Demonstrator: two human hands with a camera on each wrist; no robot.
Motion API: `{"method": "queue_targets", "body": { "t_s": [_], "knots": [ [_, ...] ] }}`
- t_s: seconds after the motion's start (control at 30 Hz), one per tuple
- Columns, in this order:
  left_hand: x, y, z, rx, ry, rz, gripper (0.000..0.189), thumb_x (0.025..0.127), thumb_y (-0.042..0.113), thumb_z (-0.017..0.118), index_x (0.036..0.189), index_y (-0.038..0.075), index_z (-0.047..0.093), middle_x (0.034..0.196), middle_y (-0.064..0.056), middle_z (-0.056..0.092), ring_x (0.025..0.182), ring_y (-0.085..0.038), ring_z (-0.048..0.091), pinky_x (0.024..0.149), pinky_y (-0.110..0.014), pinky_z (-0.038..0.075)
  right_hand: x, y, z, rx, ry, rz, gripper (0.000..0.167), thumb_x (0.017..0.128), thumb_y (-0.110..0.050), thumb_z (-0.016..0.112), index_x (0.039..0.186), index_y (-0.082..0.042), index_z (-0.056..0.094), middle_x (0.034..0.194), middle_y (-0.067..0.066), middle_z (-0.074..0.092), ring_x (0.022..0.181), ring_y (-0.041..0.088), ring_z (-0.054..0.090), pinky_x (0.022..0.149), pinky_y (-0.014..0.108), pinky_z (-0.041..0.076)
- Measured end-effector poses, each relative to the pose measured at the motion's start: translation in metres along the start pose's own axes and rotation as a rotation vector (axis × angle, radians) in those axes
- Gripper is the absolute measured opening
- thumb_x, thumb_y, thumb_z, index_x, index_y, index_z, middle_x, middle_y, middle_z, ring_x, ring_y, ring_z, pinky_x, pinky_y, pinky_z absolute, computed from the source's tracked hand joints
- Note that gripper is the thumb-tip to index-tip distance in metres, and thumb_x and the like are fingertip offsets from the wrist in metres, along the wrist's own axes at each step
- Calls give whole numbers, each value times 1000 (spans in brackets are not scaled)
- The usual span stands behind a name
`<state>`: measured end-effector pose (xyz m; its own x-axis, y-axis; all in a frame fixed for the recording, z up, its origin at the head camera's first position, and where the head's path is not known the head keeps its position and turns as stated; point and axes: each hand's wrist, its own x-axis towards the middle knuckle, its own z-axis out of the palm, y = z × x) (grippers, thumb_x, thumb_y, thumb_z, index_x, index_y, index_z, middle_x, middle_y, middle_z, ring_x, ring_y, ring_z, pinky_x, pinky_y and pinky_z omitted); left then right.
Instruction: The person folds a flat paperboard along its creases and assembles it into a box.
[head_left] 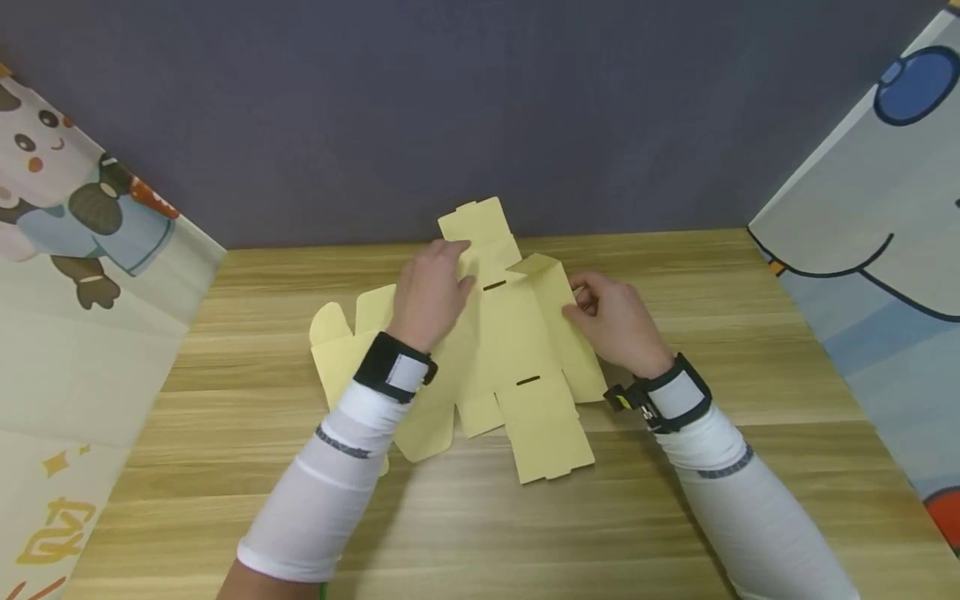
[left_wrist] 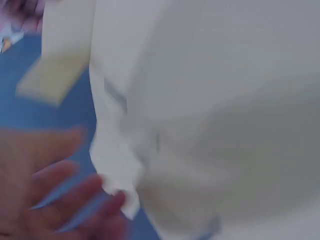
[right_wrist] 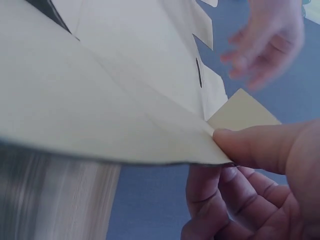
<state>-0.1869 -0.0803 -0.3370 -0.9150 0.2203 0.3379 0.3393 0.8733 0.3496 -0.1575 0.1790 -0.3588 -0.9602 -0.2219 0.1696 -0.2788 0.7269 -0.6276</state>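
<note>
An unfolded pale yellow cardboard box blank (head_left: 517,333) lies on the table, with several flaps and two dark slots. Its right side panel (head_left: 573,333) is tilted up along a crease. My right hand (head_left: 618,321) pinches that panel's outer edge; in the right wrist view the thumb (right_wrist: 245,145) lies on top, with fingers curled beneath. Over the blank's upper left part is my left hand (head_left: 430,292), fingers loosely extended. The left wrist view shows this hand (left_wrist: 55,195) blurred, beside the cardboard and holding nothing.
The wood-grain table (head_left: 187,467) extends around the blank. A dark blue-grey wall (head_left: 480,108) stands along its back edge. Cartoon-printed panels flank it, one at the left (head_left: 135,317) and one at the right (head_left: 840,208).
</note>
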Motion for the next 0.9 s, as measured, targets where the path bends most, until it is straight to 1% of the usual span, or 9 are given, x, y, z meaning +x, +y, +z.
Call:
{"method": "queue_targets", "body": {
  "t_s": [0.1,0.17,0.23,0.3,0.43,0.57,0.67,0.8,0.9],
  "knots": [
    [2,-22,-12,57,-179,-90,60,84,25,74,136,4,52,130,-18,59,114,-34,59,94,-47,50,2,3,-3,-7,11,-7,30,90,-16,66,117,-3,60,86,7,65,74,19,59,68,33,47],
    [4,-33,-18,85,-282,-119,63,85,28,74,138,3,49,133,-19,57,120,-36,55,99,-50,47,3,5,-4,-8,17,-8,31,90,-15,67,117,-3,61,85,7,64,74,20,58,68,33,47],
    [5,-40,-20,95,-347,-127,60,86,29,72,137,4,51,135,-18,56,123,-37,53,102,-53,43,4,7,-5,-8,18,-7,31,90,-14,67,118,-3,61,85,8,64,75,20,58,68,34,46],
    [5,-44,-21,100,-371,-124,55,87,31,71,133,6,56,133,-15,59,124,-36,52,104,-54,41,6,7,-6,-9,14,-3,31,90,-15,67,118,-3,61,86,7,64,75,19,57,69,34,46],
    [3,-45,-17,110,-330,-100,35,87,30,72,117,12,68,120,-8,68,114,-31,60,100,-52,43,10,8,-6,-18,2,-7,30,90,-16,67,118,-4,62,86,7,64,76,20,57,70,34,46],
    [0,-38,-11,145,-228,-24,17,86,24,73,101,16,74,104,-3,73,98,-26,66,94,-52,45,14,10,-7,-42,0,-8,29,91,-15,65,117,-3,62,87,8,63,75,21,57,69,35,45],
    [-4,-31,-5,160,-151,35,10,83,17,76,92,15,75,95,-2,74,86,-23,68,85,-45,50,19,11,-8,-74,9,-13,29,91,-15,64,117,-2,61,87,8,63,74,21,57,68,35,45],
    [-9,-22,2,202,-58,116,9,80,12,78,89,12,76,89,-4,74,82,-22,67,82,-38,54,24,9,-9,-131,43,-35,28,91,-14,63,117,-3,63,86,7,64,73,21,59,66,35,46],
    [-13,-18,8,216,-28,151,7,82,10,76,89,9,75,88,-5,72,82,-23,65,81,-37,54,27,4,-8,-203,74,-65,31,91,-13,63,120,-4,63,85,7,66,71,21,60,62,36,47]
  ]
}}
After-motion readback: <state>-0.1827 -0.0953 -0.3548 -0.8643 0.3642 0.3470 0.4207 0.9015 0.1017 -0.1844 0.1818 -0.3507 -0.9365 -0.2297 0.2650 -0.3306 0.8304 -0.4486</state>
